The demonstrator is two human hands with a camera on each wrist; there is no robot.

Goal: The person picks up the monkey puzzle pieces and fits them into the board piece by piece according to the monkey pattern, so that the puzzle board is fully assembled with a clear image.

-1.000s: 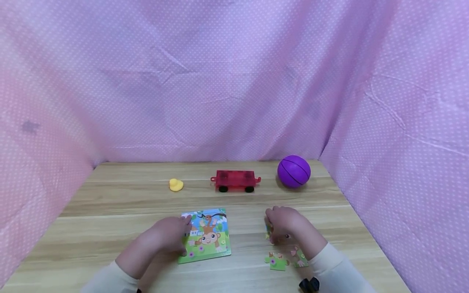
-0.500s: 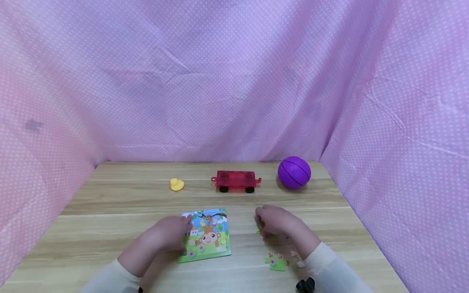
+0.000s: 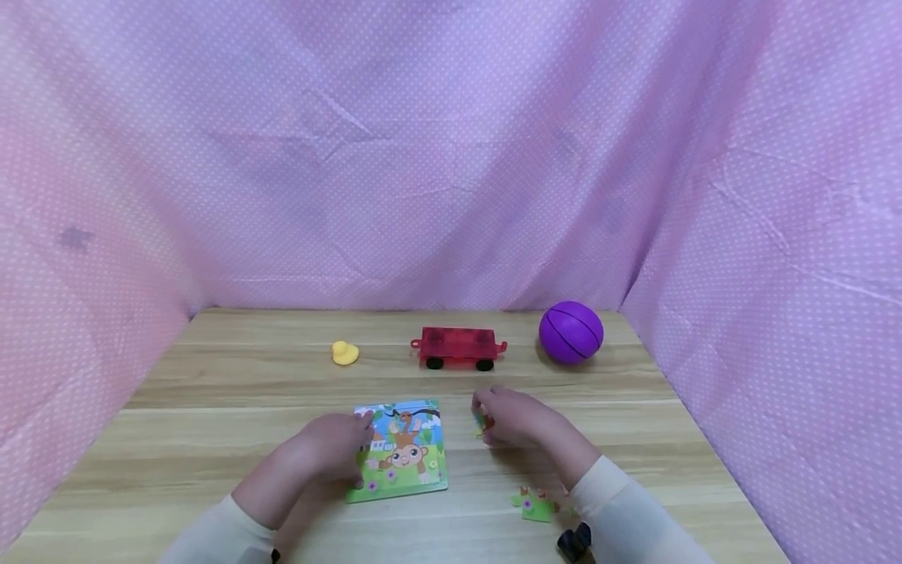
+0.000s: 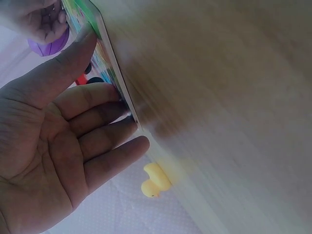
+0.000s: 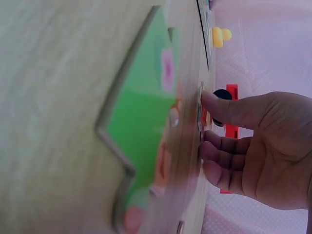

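Observation:
A square monkey jigsaw puzzle (image 3: 405, 462) lies flat on the wooden table in front of me. My left hand (image 3: 331, 446) rests along its left side. In the left wrist view the thumb and fairly straight fingers touch the puzzle's edge. To the right of the puzzle, my right hand (image 3: 517, 417) pinches a small puzzle piece (image 3: 482, 423) between thumb and fingers, low at the tabletop. Most of that piece is hidden by the hand. A green loose puzzle piece (image 3: 537, 509) with a pink flower lies nearer me, beside the right sleeve.
At the back stand a yellow toy duck (image 3: 345, 353), a red toy wagon (image 3: 459, 346) with black wheels, and a purple ball (image 3: 571, 333). A pink dotted cloth (image 3: 423, 157) closes off the back and sides. More loose puzzle is partly covered by the right sleeve (image 3: 620, 501).
My right hand has moved left across the table toward the puzzle, bringing the pinched puzzle piece along. The left hand stays at the puzzle's left side.

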